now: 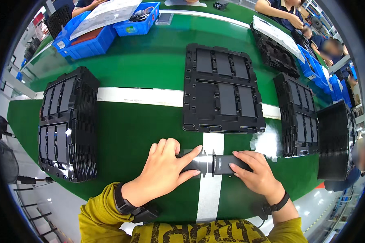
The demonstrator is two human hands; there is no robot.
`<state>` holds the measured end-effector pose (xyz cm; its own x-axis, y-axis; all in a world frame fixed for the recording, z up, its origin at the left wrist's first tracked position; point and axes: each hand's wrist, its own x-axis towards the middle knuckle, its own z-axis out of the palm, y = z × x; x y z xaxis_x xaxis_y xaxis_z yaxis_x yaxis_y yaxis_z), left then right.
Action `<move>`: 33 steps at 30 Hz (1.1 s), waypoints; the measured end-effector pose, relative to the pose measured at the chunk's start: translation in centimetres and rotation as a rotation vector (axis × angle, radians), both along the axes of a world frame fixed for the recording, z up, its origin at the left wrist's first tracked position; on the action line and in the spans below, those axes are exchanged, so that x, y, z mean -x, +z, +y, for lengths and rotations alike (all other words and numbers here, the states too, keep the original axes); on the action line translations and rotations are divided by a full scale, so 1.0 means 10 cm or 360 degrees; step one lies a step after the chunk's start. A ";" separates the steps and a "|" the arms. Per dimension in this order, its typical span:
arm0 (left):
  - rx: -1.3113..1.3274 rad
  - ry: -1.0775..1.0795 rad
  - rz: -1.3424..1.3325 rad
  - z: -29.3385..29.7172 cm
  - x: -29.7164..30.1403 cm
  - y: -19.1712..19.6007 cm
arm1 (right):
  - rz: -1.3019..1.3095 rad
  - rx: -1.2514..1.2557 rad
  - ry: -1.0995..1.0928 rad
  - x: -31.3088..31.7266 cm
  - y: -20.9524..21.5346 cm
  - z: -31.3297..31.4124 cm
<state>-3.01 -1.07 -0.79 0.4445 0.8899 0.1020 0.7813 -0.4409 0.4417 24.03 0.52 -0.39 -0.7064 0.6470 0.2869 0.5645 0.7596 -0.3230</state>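
Note:
My left hand (162, 168) is closed with thumb and index finger on a dark flat fixture (196, 162) lying over the white stripe on the green table. Its other fingers curl into the palm. My right hand (257, 172) grips a black rectangular block (227, 165) with small pale print, thumb and fingers on its right part. The block's left end meets the fixture; whether it sits inside cannot be made out. Beyond my hands lies a black plastic tray (190, 106) with several dark flat rectangular pieces (226, 99) in its pockets.
Tall stacks of black trays stand at left (85, 121) and right (286, 121), with more nested black trays (334, 141) farther right. Blue bins (91, 46) and a clear plastic sheet (267, 141) lie on the table (150, 73). Other people (278, 12) work across it.

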 end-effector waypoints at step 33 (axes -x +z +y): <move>0.0099 -0.0040 0.0093 0.05 -0.01 0.09 | 0.0004 0.0108 0.0037 -0.01 -0.05 0.04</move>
